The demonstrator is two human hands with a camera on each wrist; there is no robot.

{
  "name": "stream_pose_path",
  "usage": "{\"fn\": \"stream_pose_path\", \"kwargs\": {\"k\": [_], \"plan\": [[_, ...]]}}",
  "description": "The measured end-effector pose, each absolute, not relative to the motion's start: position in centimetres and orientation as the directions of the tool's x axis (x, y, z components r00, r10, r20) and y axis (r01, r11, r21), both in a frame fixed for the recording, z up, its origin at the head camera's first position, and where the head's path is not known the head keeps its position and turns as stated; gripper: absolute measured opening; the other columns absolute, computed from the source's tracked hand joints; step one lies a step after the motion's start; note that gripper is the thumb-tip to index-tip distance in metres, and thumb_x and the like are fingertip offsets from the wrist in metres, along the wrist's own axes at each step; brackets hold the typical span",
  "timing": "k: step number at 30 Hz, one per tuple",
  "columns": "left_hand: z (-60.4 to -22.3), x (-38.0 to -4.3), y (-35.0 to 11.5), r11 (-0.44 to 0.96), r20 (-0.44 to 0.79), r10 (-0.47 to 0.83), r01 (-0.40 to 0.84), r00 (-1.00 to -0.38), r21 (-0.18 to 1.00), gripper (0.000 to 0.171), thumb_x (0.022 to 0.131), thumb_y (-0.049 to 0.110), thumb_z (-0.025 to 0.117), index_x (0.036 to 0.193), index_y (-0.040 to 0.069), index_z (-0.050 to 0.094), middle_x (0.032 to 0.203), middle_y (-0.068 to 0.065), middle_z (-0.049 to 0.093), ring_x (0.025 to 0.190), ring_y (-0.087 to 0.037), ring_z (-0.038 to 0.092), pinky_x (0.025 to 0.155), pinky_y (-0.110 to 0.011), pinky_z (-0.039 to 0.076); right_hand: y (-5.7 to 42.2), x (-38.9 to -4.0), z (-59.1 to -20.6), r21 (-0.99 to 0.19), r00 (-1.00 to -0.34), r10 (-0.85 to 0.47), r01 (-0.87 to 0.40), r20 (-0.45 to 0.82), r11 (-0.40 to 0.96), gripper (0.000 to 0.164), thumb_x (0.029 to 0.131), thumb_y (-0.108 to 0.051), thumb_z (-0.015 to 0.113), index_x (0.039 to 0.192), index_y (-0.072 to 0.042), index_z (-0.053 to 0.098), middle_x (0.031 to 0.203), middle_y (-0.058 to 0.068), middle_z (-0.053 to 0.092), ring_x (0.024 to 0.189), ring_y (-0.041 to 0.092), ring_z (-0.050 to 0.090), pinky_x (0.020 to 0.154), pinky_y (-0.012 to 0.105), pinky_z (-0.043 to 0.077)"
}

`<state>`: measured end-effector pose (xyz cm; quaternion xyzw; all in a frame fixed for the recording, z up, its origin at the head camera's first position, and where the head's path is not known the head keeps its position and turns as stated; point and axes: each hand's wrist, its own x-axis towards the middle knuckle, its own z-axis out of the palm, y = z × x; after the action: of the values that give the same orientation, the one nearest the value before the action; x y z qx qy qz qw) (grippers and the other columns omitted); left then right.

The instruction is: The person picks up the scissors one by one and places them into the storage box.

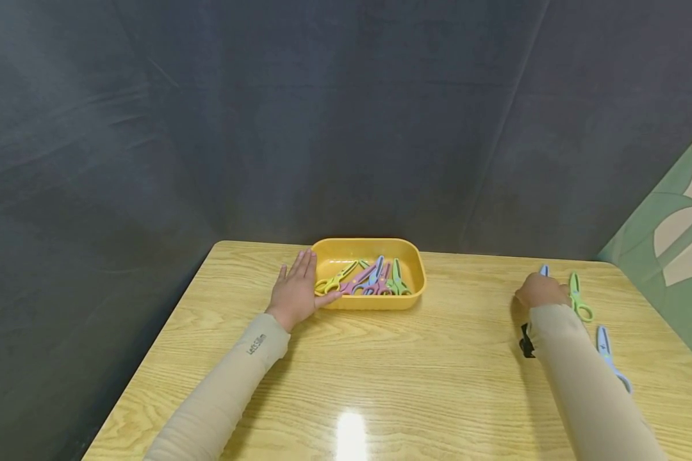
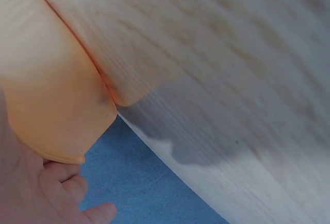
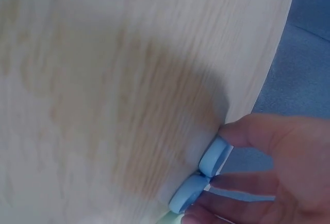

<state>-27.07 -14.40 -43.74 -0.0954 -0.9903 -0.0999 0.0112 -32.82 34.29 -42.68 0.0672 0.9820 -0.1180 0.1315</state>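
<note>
A yellow plastic basket [image 1: 366, 301] at the table's far side holds several child scissors in yellow, pink, blue and green. My left hand [image 1: 296, 291] rests against its left end, fingers straight, thumb along the front rim. In the left wrist view its fingers [image 2: 62, 175] lie at the orange-looking basket wall [image 2: 62, 110]. Over at the right, my right hand [image 1: 542, 291] pinches blue scissors [image 1: 544, 269] by the handles, mostly hidden by the hand in the head view. The right wrist view shows thumb and fingertips at the two blue handle loops [image 3: 214, 157], against the tabletop.
Green scissors [image 1: 576, 298] lie just right of my right hand, and another blue pair [image 1: 605, 352] lies nearer the front, partly behind the sleeve. The wooden table [image 1: 403, 384] ends at a dark cloth [image 1: 346, 128]. A patterned wall [image 1: 680, 224] is at far right.
</note>
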Motion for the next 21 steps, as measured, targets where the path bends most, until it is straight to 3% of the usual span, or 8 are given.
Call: {"fn": "stream_pose_path", "kwargs": {"k": [6, 21], "plan": [[-43.92, -27.16, -14.37, 0.963, 0.041, 0.184, 0.189, -0.982, 0.194, 0.109, 0.092, 0.077, 0.045, 0.161, -0.001, 0.01, 0.169, -0.014, 0.006, 0.156, -0.027, 0.002, 0.123, -0.056, 0.011, 34.31, -32.7, -42.65, -0.208, -0.966, 0.09, 0.143, -0.242, 0.968, 0.043, 0.1, -0.023, 0.057, 0.1, 0.019, 0.064, 0.096, 0.038, 0.064, 0.094, 0.059, 0.052, 0.082, 0.06, 0.044], [-43.94, -27.09, -14.43, 0.963, 0.043, 0.186, 0.19, -0.982, 0.191, 0.111, 0.092, 0.078, 0.044, 0.161, -0.001, 0.01, 0.169, -0.014, 0.007, 0.156, -0.027, 0.002, 0.123, -0.055, 0.011, 34.37, -33.01, -43.12, -0.206, -0.987, 0.065, 0.095, -0.147, 0.974, 0.035, 0.092, -0.025, 0.065, 0.073, 0.005, 0.065, 0.081, 0.028, 0.068, 0.093, 0.058, 0.06, 0.088, 0.067, 0.038]]}}
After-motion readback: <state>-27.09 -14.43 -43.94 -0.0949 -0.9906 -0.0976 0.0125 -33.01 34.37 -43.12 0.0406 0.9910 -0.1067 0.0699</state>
